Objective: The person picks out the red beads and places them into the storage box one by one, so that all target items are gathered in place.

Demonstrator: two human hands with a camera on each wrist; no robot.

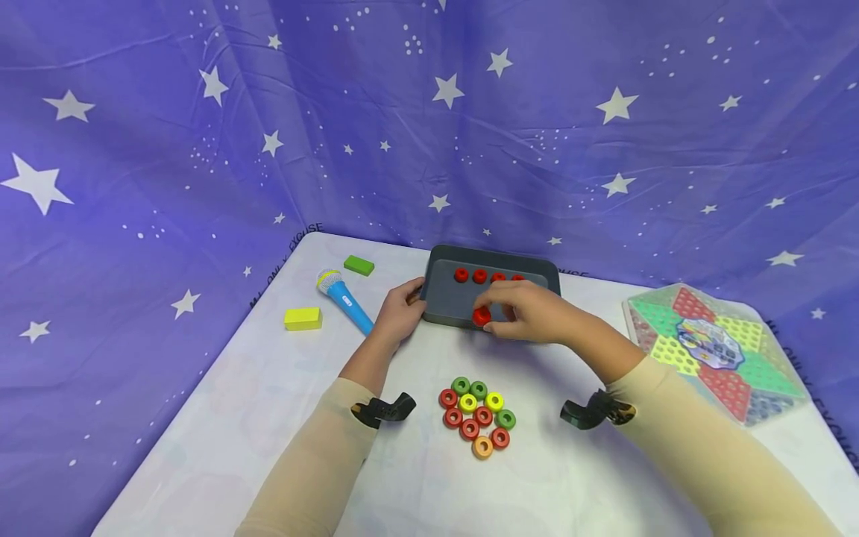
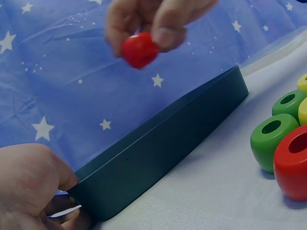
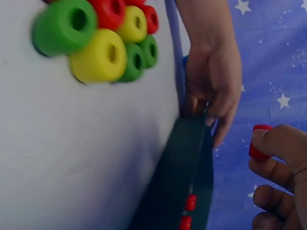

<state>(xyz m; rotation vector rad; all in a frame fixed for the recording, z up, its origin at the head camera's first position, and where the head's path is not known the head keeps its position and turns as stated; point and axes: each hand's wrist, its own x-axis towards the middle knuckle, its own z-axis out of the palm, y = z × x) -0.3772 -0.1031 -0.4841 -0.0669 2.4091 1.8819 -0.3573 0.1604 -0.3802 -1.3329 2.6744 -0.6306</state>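
A dark grey tray (image 1: 446, 298) lies at the back of the table, with a row of several red beads (image 1: 479, 276) along its far side. My left hand (image 1: 400, 313) grips the tray's left end, thumb at the rim, as the left wrist view shows. Between thumb and fingers, my right hand (image 1: 526, 309) pinches one more red bead (image 2: 139, 50) above the tray's near wall. In front of the tray sits a loose cluster of ring-shaped beads: red (image 1: 470, 429), green (image 1: 505, 419), yellow (image 1: 493, 402) and one orange bead (image 1: 482, 447).
To the left lie a blue toy microphone (image 1: 349, 302), a yellow block (image 1: 303, 319) and a green block (image 1: 359, 265). On the right is a hexagonal game board (image 1: 714, 350) with coloured triangles. A purple star-printed cloth (image 1: 376, 171) hangs behind the white table.
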